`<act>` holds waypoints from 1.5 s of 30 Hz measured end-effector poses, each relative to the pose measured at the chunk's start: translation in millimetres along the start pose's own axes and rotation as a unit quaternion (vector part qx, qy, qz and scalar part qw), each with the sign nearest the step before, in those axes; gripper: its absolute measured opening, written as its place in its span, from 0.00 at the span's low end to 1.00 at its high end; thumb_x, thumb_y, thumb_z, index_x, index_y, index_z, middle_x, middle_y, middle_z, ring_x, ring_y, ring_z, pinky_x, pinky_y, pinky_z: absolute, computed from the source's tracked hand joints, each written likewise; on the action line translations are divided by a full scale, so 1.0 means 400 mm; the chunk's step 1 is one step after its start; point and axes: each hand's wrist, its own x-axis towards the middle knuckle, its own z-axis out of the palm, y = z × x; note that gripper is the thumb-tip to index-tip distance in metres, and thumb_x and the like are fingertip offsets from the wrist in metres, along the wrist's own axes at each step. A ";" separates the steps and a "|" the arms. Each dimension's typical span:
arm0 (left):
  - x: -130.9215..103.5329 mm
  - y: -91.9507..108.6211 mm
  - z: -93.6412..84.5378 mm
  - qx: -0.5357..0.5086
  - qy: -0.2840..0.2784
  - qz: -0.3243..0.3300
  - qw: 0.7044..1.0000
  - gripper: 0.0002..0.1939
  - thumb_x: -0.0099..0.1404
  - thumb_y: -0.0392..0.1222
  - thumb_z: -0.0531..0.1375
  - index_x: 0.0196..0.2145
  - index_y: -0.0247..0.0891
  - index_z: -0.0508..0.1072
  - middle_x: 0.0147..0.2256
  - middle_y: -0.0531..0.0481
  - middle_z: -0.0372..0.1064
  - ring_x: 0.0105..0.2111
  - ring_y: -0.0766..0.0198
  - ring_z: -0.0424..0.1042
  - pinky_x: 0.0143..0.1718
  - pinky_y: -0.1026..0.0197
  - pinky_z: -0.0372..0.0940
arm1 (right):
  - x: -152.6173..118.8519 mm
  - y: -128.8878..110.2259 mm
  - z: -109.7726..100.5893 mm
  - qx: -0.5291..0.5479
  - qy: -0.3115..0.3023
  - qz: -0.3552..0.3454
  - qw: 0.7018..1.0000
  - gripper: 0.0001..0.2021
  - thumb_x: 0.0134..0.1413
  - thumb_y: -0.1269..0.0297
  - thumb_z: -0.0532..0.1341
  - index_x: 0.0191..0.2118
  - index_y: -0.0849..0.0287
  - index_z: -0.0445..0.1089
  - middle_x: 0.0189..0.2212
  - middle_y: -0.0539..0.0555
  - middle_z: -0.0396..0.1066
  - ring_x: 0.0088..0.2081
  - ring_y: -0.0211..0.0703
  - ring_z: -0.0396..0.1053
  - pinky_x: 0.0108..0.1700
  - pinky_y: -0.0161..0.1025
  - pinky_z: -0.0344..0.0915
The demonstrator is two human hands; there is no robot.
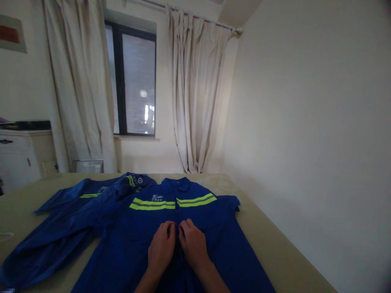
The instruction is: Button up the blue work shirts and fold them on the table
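- Viewing lower centre, I find the blue fabric jacket with yellow-green reflective bands [214, 221] spread flat on the pale yellow surface [275, 248].
- Left hand [161, 246]: curled, fingertips pinching its front opening.
- Right hand [194, 243]: likewise, just beside.
- Blue striped garment [73, 197]: lower left.

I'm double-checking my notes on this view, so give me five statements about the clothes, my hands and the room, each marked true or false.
1. Your left hand and right hand are at the front of the collared garment. True.
2. Its chest stripes are red. False: the chest stripes are yellow-green with a greyish band.
3. The other blue garment lies to the right of it. False: it lies to the left.
4. The collar is at the end farther from you. True.
5. The window is fully covered. False: the window shows between the curtains.
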 end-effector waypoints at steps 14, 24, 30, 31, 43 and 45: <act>0.083 -0.066 0.025 -0.160 -0.068 0.028 0.984 0.20 0.66 0.54 0.53 0.35 0.38 0.77 0.35 0.46 0.80 0.39 0.55 0.78 0.41 0.59 0.68 | -0.006 0.003 0.025 -0.021 0.034 -0.058 0.997 0.09 0.71 0.68 0.52 0.40 0.53 0.69 0.39 0.50 0.71 0.40 0.40 0.72 0.38 0.33 0.61; 0.077 -0.077 0.010 -0.198 -0.089 0.125 0.968 0.19 0.64 0.51 0.54 0.41 0.39 0.80 0.41 0.46 0.80 0.41 0.55 0.77 0.47 0.55 0.70 | 0.000 0.013 -0.001 0.046 0.038 0.087 0.994 0.06 0.64 0.69 0.57 0.36 0.53 0.70 0.37 0.49 0.73 0.39 0.41 0.74 0.38 0.33 0.61; 0.014 -0.057 0.020 0.081 -0.031 0.194 0.977 0.24 0.69 0.43 0.51 0.60 0.41 0.71 0.61 0.46 0.71 0.63 0.52 0.65 0.65 0.46 0.57 | 0.008 0.015 0.004 0.053 0.062 0.084 0.993 0.17 0.60 0.75 0.51 0.48 0.48 0.68 0.45 0.49 0.70 0.43 0.40 0.74 0.40 0.33 0.64; 0.004 -0.050 0.019 0.121 -0.034 0.202 0.971 0.25 0.70 0.44 0.51 0.62 0.41 0.69 0.64 0.45 0.67 0.66 0.50 0.60 0.67 0.43 0.53 | 0.007 0.015 0.003 0.050 0.053 0.082 0.994 0.20 0.59 0.77 0.50 0.50 0.47 0.68 0.45 0.49 0.71 0.44 0.40 0.74 0.41 0.33 0.65; -0.143 -0.034 -0.002 0.223 -0.131 0.197 0.946 0.30 0.72 0.50 0.46 0.69 0.42 0.60 0.71 0.47 0.49 0.71 0.46 0.46 0.70 0.36 0.46 | 0.057 -0.046 -0.069 -0.065 -0.085 0.130 0.986 0.10 0.54 0.59 0.63 0.40 0.56 0.77 0.40 0.62 0.79 0.44 0.60 0.77 0.41 0.48 0.69; -0.174 -0.040 -0.008 0.226 -0.150 0.186 0.944 0.30 0.72 0.50 0.46 0.69 0.43 0.59 0.71 0.48 0.46 0.72 0.46 0.45 0.70 0.35 0.45 | 0.042 -0.051 -0.056 -0.051 -0.066 0.129 0.988 0.11 0.55 0.63 0.62 0.44 0.55 0.75 0.43 0.60 0.79 0.46 0.58 0.77 0.43 0.47 0.68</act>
